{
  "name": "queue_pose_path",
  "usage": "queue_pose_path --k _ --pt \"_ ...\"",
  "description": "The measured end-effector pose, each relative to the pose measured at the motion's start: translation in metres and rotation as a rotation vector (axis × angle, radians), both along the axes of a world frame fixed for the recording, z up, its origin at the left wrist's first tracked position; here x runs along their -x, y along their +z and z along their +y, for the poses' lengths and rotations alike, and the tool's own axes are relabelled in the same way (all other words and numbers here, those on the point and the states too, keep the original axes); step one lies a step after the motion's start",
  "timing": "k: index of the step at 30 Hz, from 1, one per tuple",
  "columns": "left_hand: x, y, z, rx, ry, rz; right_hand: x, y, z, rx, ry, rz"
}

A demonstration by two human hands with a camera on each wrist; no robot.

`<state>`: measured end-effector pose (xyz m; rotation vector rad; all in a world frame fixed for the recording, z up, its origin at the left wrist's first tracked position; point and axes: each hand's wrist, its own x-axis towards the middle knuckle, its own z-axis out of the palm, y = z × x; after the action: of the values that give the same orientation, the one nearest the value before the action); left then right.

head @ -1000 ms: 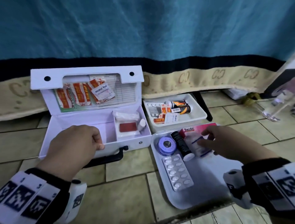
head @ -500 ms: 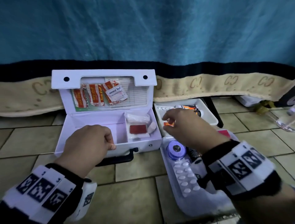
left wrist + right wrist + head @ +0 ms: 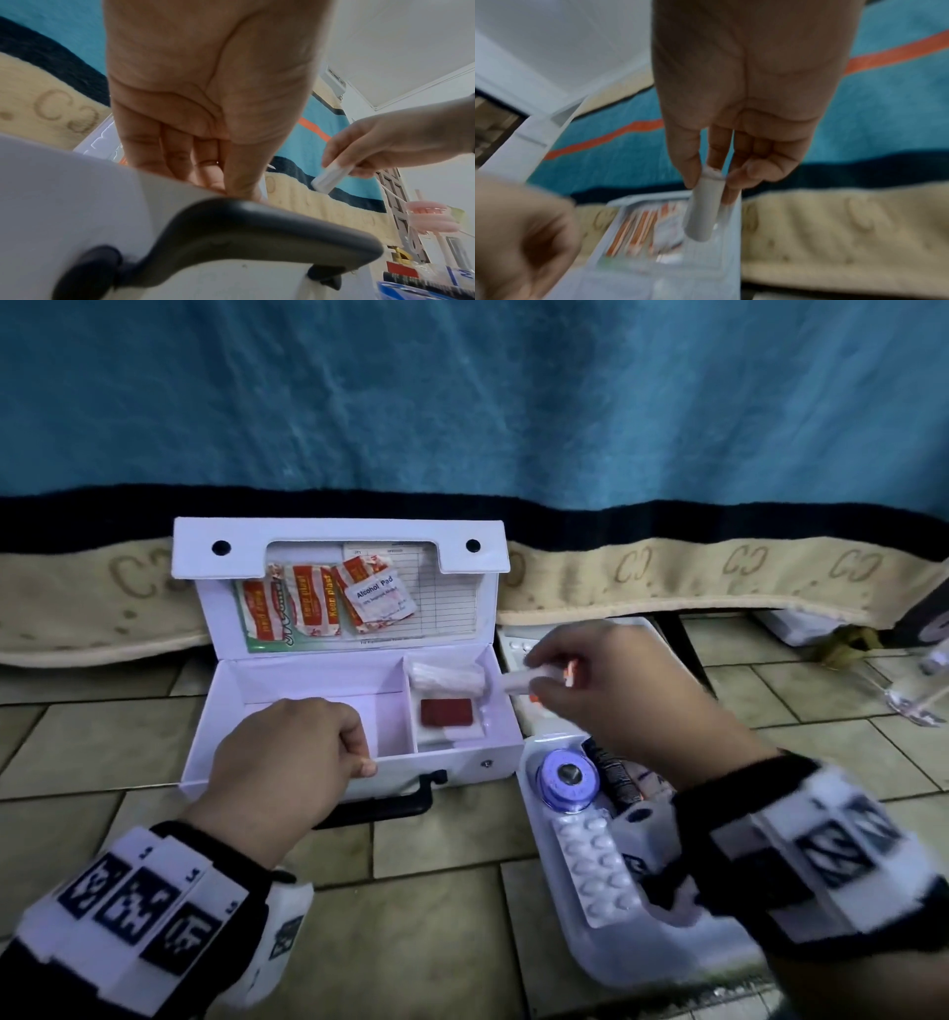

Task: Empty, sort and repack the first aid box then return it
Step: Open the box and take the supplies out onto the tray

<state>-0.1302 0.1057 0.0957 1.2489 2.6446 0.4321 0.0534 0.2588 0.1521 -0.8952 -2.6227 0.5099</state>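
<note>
- First aid box [image 3: 452,762]: smooth white plastic, slightly glossy, with a matt black plastic handle [image 3: 380,806].
- Blanket [image 3: 462,403]: soft, fuzzy cloth.
- Floor tiles [image 3: 436,942]: hard, dull, faintly mottled.
- Pill strip [image 3: 595,870]: shiny foil and clear plastic.
- Tray [image 3: 667,963]: glossy white plastic.

White hinged first aid box [image 3: 452,762] with black carrying handle [image 3: 380,806]; lid pocket holds orange-and-white plaster sachets [image 3: 313,600] and a white alcohol pad packet [image 3: 379,600] with dark lettering. Dark red rectangular pad [image 3: 447,712] in the right compartment. Small white paper-wrapped roll [image 3: 703,211]. Violet-blue tape reel [image 3: 566,780], white pill blister strip [image 3: 595,870], white plastic tray [image 3: 642,963]. Teal blanket [image 3: 462,392], navy band, beige border with tan "CC" pattern. Beige-olive floor tiles [image 3: 436,932].
</note>
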Motion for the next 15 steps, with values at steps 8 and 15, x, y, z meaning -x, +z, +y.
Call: queue_pose_path --k 8,15 --pt "0.001 0.001 0.000 0.020 -0.010 0.010 -0.107 0.009 -0.029 0.091 -0.184 -0.107" --pt "-0.002 0.005 0.000 0.014 -0.024 -0.006 -0.132 -0.044 -0.036 0.175 -0.294 -0.306"
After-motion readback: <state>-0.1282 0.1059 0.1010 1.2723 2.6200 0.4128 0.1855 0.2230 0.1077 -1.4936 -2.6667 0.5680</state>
